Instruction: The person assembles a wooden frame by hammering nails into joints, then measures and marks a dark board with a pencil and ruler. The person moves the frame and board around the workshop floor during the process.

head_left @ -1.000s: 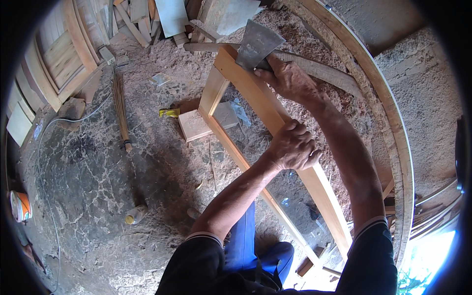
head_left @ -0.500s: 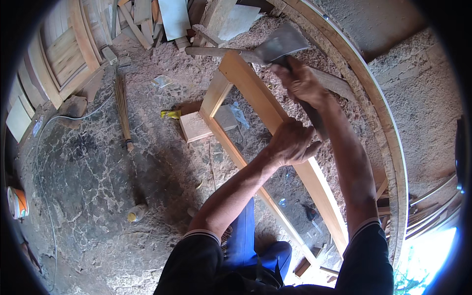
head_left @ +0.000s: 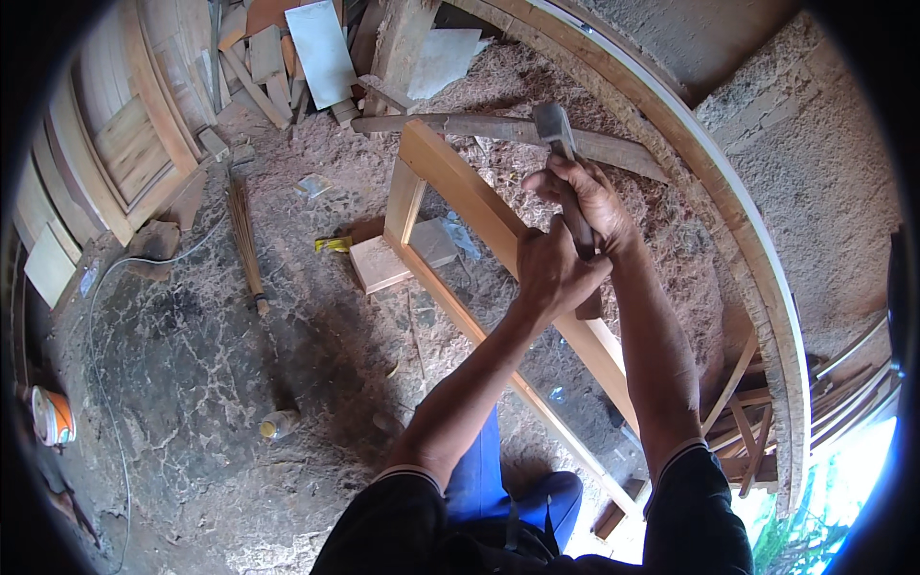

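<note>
A hatchet (head_left: 553, 125) with a dark metal head is raised over a wooden frame, its head pointing away from me and seen nearly edge-on. My right hand (head_left: 596, 203) grips its dark handle just below the head, with the forefinger side toward the blade. Lower on the same handle, my left hand (head_left: 559, 268) is closed, its thumb across the handle, close above the frame's right rail. The long pale wooden frame (head_left: 470, 187) slants from the far middle down toward my knees. A wood block (head_left: 379, 265) sits beside its far left corner.
Wood offcuts (head_left: 264, 57) and stacked panels (head_left: 115, 125) stand far left. A stick broom (head_left: 244, 240), a small bottle (head_left: 279, 424) and an orange-white bucket (head_left: 55, 417) are on the floor to the left. A curved wooden rim (head_left: 757, 240) bounds the right side, with shavings inside it.
The hatchet has turned, so its broad blade face now shows nearly edge-on and the handle stands more upright. My right hand has moved slightly nearer. The whole view has shifted a little.
</note>
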Demonstrator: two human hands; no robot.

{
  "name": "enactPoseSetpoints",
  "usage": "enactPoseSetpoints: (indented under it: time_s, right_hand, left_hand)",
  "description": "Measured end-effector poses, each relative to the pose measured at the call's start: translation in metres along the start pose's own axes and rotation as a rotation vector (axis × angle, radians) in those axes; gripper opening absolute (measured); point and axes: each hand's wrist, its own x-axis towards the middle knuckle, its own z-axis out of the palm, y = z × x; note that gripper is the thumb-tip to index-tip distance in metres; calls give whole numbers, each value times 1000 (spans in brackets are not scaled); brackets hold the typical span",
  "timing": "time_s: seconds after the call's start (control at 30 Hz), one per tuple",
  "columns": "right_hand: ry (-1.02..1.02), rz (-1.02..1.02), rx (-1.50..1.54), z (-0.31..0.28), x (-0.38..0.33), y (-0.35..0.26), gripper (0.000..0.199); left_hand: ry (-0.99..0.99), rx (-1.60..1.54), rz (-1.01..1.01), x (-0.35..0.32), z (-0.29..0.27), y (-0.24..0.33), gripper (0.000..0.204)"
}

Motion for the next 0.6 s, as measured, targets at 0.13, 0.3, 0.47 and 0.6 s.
enactPoseSetpoints:
  time_s: [0.13,0.3,0.47,0.6]
  right_hand:
    - [-86,63,30,7,6,1,68]
    - [62,117,-21,7,-42,20,91]
    - [221,255,-723,18,-88,47,89]
    - [27,169,-1086,33,-63,50,70]
  left_hand:
    - [91,-115,-138,-2,7,-1,44]
    - [206,-447,-121,4,5,-8,41]
    - [197,-950,-157,4,-15,-25,40]
    - [221,-854,-40,12,-88,-65,46]
